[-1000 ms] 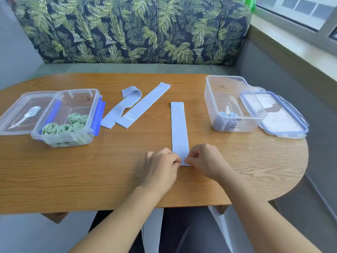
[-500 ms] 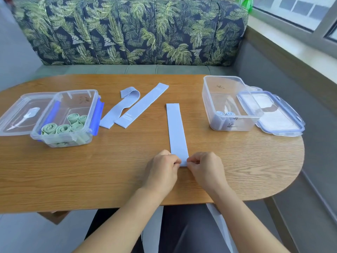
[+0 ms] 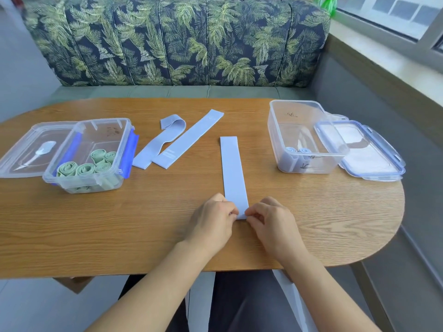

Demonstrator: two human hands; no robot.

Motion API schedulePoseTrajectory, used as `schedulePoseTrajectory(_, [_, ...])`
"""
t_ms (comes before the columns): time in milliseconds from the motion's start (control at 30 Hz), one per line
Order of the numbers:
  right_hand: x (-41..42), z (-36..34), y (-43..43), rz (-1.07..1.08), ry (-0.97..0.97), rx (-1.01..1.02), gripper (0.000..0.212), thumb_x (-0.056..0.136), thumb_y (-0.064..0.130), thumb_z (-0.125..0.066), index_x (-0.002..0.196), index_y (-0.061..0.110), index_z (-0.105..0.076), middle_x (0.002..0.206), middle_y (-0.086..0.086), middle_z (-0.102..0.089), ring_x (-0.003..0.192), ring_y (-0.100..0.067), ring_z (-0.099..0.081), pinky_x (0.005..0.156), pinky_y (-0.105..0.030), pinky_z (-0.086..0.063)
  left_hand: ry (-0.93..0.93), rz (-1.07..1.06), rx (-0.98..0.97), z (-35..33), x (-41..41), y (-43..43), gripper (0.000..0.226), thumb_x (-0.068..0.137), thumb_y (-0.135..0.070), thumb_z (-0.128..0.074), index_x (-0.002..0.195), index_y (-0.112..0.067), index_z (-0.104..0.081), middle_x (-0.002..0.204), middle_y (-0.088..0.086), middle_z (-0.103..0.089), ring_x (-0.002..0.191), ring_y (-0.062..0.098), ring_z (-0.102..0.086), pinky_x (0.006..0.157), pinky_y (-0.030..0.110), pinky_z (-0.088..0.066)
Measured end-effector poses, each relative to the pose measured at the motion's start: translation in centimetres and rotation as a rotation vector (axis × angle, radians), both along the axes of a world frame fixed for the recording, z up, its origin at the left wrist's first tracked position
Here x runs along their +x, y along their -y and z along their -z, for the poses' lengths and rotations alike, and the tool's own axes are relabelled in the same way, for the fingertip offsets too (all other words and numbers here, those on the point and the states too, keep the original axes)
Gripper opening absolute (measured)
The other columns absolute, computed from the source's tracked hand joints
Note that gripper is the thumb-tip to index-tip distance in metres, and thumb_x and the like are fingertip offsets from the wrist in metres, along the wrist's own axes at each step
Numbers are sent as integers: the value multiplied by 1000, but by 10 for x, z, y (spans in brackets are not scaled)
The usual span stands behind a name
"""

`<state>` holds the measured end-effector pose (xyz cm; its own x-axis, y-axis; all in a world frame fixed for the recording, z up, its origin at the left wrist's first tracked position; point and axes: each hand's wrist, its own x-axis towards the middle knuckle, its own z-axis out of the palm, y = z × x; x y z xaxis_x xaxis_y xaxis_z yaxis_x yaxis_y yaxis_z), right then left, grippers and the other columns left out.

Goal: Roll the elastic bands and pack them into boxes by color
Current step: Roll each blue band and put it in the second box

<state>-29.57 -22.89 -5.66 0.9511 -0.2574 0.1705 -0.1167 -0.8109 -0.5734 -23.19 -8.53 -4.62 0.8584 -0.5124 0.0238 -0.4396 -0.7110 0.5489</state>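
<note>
Barely changed: still pinching near end of band [image 3: 233, 168] with left hand [image 3: 212, 220], right hand [image 3: 273, 222]; rest flat on table [image 3: 119, 224] beyond.

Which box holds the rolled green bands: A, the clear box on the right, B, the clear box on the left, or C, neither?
B: the rolled green elastic bands sit in the left clear plastic box; the right clear plastic box holds only pale blue rolls.

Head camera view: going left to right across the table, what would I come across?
Clear lid → box of green rolls → two loose blue bands → flat blue band → box of blue rolls → blue-rimmed lid.
</note>
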Motion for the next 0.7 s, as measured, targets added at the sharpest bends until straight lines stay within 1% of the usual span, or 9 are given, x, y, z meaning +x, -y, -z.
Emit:
schedulePoseTrajectory(133, [7,-3,3,-22,-60,-7,14,89,15,-64,99,17,-75,86,11,-52,78,-8,-48,67,-21,-35,-5,-2,-24,1,2,-1,16,96,-22,-57,100,-20,-72,103,-6,-57,91,17,-59,80,35,-50])
schedulePoseTrajectory(267, [14,-8,4,-19,-156,9,18,92,16,-57,101,18,-72,99,5,-62,89,-13,-55,73,-24,-39,-16,-3,-17,2,3,0,18,97,-24,-55,101,-23,-72,100,-6,-57,92,19,-58,81,37,-50])
schedulePoseTrajectory(333, [18,-11,5,-3,-203,35,18,91,15,-56,98,18,-73,95,3,-67,87,-14,-57,72,-26,-43,1,-8,-4,0,4,0,18,97,-25,-55,101,-25,-72,97,-7,-58,91,20,-58,84,37,-48])
schedulePoseTrajectory(433, [24,-14,6,38,-263,75,17,89,15,-57,93,15,-73,87,1,-69,84,-18,-61,72,-29,-50,31,-36,-10,-4,6,1,11,95,-27,-58,99,-22,-67,95,-8,-62,89,15,-59,87,35,-46])
schedulePoseTrajectory(533, [31,-15,7,68,-300,81,17,87,15,-56,87,12,-73,86,-3,-69,83,-23,-62,71,-30,-52,16,-73,-6,-7,9,4,9,93,-27,-60,90,-21,-66,93,-8,-60,88,16,-59,84,35,-47])
schedulePoseTrajectory(633, [36,-16,7,94,-318,109,16,86,15,-57,84,10,-72,83,-5,-69,81,-25,-63,66,-29,-51,-12,-114,14,-8,14,9,11,93,-28,-61,89,-19,-67,96,-6,-55,85,16,-58,78,33,-49])
schedulePoseTrajectory(700, [38,-17,7,112,-322,112,16,86,14,-56,82,8,-71,82,-7,-69,81,-27,-63,66,-30,-51,-31,-140,12,-8,17,11,11,92,-26,-62,88,-18,-68,96,-4,-55,84,16,-57,77,32,-49])
